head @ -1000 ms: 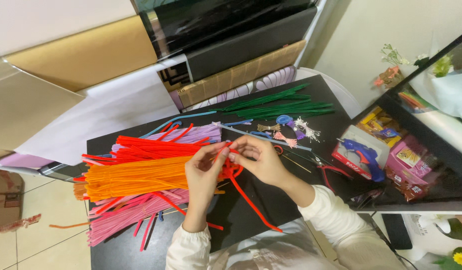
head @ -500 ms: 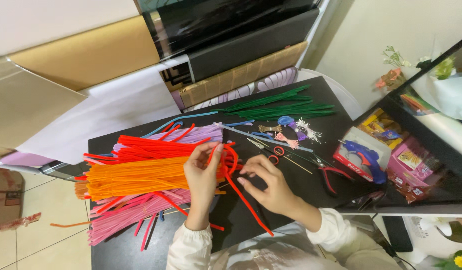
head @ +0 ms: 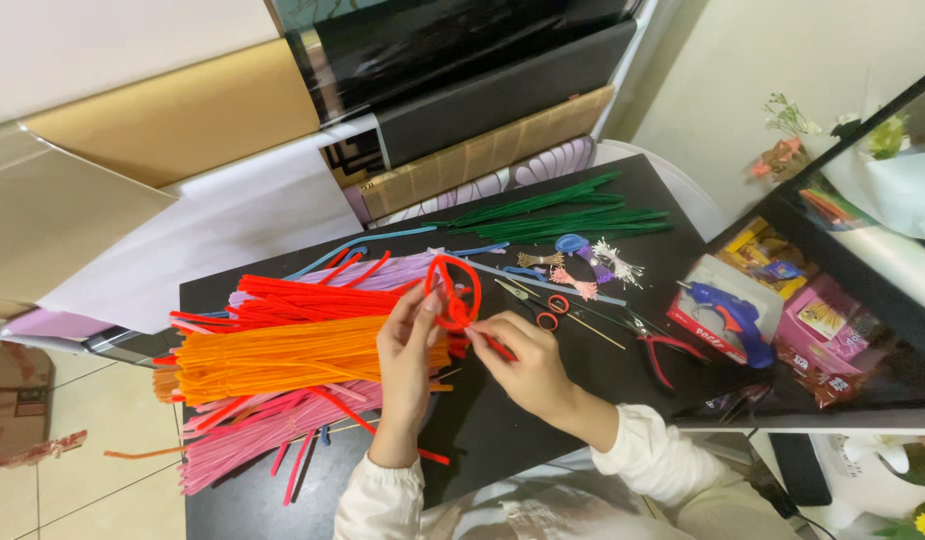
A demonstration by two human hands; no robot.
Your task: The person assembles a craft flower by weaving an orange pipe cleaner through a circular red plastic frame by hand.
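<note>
My left hand [head: 407, 365] holds up a red pipe cleaner [head: 454, 290] bent into a loop, fingertips pinching its lower part. My right hand [head: 522, 365] pinches the same red pipe cleaner just below the loop, where its ends come together. Both hands hover over a black table [head: 502, 430]. Under and left of my left hand lie piles of orange pipe cleaners [head: 282, 360], red pipe cleaners [head: 292, 298] and pink pipe cleaners [head: 252, 430].
Green pipe cleaners [head: 552, 215] lie at the far side. Scissors with red handles [head: 542, 305], red pliers [head: 662, 350] and small flower stamens [head: 607, 260] sit right of my hands. A blue glue gun [head: 732, 315] rests on its box. Rolled paper sheets [head: 462, 160] stand behind.
The red pipe cleaner's long loose tail, which trailed down the table, has been drawn up into a taller loop. My right hand dropped low, then came back up to the loop's base.
</note>
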